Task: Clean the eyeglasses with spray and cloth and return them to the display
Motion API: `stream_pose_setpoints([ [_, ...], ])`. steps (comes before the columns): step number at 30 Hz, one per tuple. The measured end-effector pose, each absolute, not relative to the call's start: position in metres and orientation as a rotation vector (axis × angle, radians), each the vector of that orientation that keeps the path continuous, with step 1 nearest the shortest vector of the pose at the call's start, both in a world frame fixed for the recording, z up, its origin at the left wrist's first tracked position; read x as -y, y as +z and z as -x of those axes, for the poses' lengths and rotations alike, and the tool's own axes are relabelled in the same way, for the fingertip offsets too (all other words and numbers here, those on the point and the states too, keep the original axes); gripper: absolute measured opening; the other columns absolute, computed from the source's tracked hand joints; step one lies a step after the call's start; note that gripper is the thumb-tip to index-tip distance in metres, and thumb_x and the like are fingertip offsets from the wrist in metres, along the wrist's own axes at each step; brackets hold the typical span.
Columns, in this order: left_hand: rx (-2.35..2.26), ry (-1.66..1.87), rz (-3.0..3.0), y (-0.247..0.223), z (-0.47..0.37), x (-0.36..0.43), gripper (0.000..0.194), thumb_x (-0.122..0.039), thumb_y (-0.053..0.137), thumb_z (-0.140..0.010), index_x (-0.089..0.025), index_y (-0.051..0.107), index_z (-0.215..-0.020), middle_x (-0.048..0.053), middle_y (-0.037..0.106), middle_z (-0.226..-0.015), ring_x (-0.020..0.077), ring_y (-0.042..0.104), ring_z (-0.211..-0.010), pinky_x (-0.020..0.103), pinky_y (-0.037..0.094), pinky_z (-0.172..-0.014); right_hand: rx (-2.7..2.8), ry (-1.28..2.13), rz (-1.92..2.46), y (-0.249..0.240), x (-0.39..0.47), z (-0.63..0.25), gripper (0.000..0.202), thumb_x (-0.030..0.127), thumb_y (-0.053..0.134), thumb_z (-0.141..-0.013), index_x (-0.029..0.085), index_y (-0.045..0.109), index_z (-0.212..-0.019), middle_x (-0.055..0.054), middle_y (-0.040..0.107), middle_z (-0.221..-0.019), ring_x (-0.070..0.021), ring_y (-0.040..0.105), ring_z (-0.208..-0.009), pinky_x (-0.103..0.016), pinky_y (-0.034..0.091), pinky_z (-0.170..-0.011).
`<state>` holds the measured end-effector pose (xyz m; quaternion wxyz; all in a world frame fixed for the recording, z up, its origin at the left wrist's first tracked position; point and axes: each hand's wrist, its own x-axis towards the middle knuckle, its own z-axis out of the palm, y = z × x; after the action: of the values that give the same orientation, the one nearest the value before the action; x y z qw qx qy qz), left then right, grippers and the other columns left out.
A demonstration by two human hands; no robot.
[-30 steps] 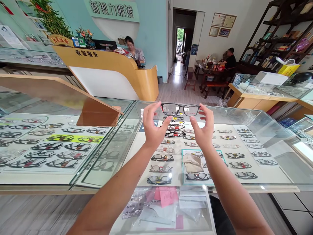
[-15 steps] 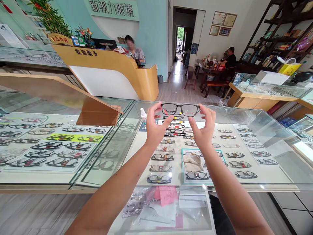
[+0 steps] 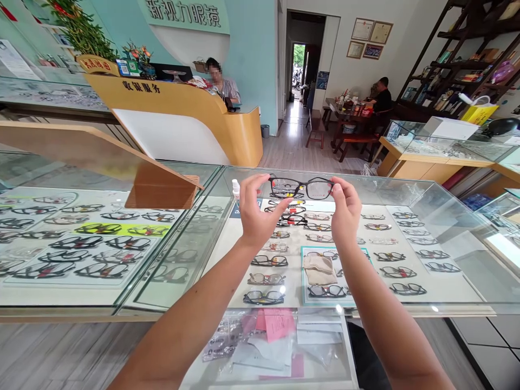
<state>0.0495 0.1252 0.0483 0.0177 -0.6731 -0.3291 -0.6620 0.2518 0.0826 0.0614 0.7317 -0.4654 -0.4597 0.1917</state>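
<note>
A pair of black-framed eyeglasses (image 3: 301,184) is held up level above the glass display counter (image 3: 211,238). My left hand (image 3: 258,214) grips its left end with the fingers, the thumb stretched out below the lens. At the other end, my right hand (image 3: 346,208) pinches the frame between thumb and fingers. Just behind my left hand stands a small white spray bottle (image 3: 236,188), partly hidden. A folded beige cloth (image 3: 320,270) lies nearer me, left of my right forearm. Rows of eyeglasses, such as a dark pair (image 3: 269,260), show beneath my hands.
A slanted wooden board (image 3: 162,187) rises on the left counter. Below the front edge is an open drawer (image 3: 349,352) with plastic bags and pink papers. A person (image 3: 225,86) sits behind the yellow cashier desk (image 3: 244,135); another (image 3: 382,96) sits at a far table.
The eyeglasses have tipped and dropped slightly, so the temple arms show behind the lenses. My right thumb has moved up from below onto the frame's right end. Both hands shifted a little.
</note>
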Motion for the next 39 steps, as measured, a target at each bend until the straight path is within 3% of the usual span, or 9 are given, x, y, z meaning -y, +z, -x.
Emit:
stream_pose_setpoints([
  [11, 1.087, -2.084, 2.159, 0.043, -0.049, -0.131, 0.064, -0.058, 0.086, -0.092, -0.024, 0.062, -0.141, 0.013, 0.068, -0.135, 0.0304, 0.066, -0.126, 0.042, 0.058, -0.093, 0.984, 0.688, 0.823, 0.060, -0.089, -0.255, 0.034, 0.054, 0.072, -0.101, 0.025, 0.077, -0.118, -0.009, 0.080, -0.124, -0.0222, 0.076, -0.109, -0.047, 0.060, -0.109],
  [24, 1.191, -2.155, 2.236, 0.035, -0.049, -0.137, 0.066, -0.056, 0.088, -0.091, -0.024, 0.063, -0.143, 0.014, 0.069, -0.138, 0.0302, 0.071, -0.126, 0.043, 0.059, -0.096, 0.994, 0.776, 0.873, 0.057, -0.094, -0.258, 0.039, 0.058, 0.071, -0.098, 0.027, 0.073, -0.121, -0.006, 0.081, -0.110, -0.0224, 0.075, -0.105, -0.046, 0.061, -0.102],
  [33, 1.159, -2.383, 2.340, 0.036, -0.051, -0.143, 0.070, -0.055, 0.091, -0.087, -0.026, 0.060, -0.142, 0.014, 0.069, -0.137, 0.0296, 0.074, -0.124, 0.041, 0.062, -0.094, 0.955, 0.810, 0.966, 0.053, -0.096, -0.260, 0.033, 0.056, 0.074, -0.095, 0.026, 0.075, -0.108, -0.006, 0.084, -0.118, -0.0245, 0.075, -0.117, -0.044, 0.056, -0.106],
  [39, 1.140, -2.465, 2.372, 0.036, -0.050, -0.144, 0.070, -0.051, 0.094, -0.084, -0.026, 0.059, -0.140, 0.013, 0.067, -0.137, 0.0267, 0.075, -0.118, 0.040, 0.064, -0.094, 0.942, 0.835, 1.049, 0.049, -0.097, -0.262, 0.034, 0.057, 0.076, -0.092, 0.026, 0.079, -0.106, -0.004, 0.083, -0.126, -0.0221, 0.073, -0.114, -0.039, 0.055, -0.101],
])
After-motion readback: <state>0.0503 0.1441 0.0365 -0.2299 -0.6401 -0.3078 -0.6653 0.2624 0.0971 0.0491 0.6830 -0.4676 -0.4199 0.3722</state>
